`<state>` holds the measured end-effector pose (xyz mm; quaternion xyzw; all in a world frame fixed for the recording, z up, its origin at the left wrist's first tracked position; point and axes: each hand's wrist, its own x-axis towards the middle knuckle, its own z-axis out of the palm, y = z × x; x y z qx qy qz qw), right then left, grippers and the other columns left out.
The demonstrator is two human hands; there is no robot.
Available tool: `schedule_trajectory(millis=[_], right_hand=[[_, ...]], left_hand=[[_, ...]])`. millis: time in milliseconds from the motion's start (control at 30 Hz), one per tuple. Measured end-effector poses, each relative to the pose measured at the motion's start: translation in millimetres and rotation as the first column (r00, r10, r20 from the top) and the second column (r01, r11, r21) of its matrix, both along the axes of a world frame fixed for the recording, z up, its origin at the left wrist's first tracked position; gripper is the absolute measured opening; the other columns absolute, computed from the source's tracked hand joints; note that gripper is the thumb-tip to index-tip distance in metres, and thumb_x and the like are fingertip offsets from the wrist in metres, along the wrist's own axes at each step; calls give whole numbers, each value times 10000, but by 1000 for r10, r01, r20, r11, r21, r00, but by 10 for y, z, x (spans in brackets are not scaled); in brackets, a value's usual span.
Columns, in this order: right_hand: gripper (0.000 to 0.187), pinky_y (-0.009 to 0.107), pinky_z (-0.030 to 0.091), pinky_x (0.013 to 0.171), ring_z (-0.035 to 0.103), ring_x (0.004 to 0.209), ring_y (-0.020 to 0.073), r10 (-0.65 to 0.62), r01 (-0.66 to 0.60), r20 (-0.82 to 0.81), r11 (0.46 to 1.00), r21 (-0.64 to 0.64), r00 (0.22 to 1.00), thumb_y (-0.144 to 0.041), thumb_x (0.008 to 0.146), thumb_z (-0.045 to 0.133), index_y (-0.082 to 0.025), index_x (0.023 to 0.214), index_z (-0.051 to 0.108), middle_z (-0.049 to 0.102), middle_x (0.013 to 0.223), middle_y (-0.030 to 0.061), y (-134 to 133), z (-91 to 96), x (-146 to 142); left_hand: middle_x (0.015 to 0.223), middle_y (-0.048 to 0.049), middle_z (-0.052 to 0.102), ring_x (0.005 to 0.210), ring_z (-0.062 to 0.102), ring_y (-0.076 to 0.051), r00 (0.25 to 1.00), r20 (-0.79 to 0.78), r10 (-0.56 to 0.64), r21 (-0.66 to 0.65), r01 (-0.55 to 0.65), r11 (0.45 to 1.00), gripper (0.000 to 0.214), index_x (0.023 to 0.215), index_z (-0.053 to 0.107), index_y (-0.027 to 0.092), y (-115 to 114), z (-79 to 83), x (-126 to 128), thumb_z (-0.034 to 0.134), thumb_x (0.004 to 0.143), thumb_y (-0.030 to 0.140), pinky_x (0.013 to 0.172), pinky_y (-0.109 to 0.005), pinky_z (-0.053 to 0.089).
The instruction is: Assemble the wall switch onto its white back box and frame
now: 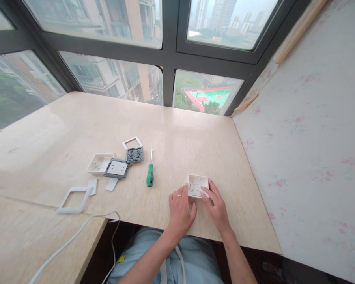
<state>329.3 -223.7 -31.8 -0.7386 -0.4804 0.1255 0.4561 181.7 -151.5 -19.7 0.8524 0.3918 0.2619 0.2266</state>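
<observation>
A white plastic wall-socket mounting box (197,182) is between my hands near the table's front edge, its open side facing up. My left hand (180,211) wears a ring and grips the left side of the box, thumb close to its near edge. On the other side, my right hand (216,207) pinches the right wall, with its thumb over the rim and its fingers along the outside. To the left lies a screwdriver (150,176) with a green handle, its shaft pointing away from me.
Further left are another white mounting box (95,164), a white-faced socket panel (117,167), an upturned grey socket panel (134,154) and white frames (73,211). A white cable (77,232) crosses the table's front left. Windows stand behind; a papered wall (307,150) rises right.
</observation>
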Motion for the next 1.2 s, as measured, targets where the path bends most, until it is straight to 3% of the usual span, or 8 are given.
schedule_trajectory(millis=[367,967,1200], right_hand=[[341,544,376,1149,443,1401,289,1,-1,11,1000,2,1000,-397,960,538,-226,1225,669,448,1532,108,-11,9,7],[389,587,394,1101,519,1303,314,-46,42,40,995,94,998,-492,905,586,-186,1117,700,572,1378,159,31,-51,82],[372,560,417,1065,571,1213,306,-187,192,-42,960,205,981,-489,901,578,-166,1023,718,635,1244,155,73,46,86]], left_hand=[[1329,-182,551,1223,530,-321,999,53,-4,-1,4,1000,636,1438,322,138,-172,-3,-56,562,850,157,1015,-526,426],[1312,-179,562,1193,522,-316,995,99,-24,-97,33,995,615,1389,388,97,-164,31,-102,582,809,165,1030,-518,423],[1323,-166,554,1215,504,-319,990,115,-79,-105,92,990,641,1406,389,116,-190,36,-196,574,794,166,1075,-498,406]])
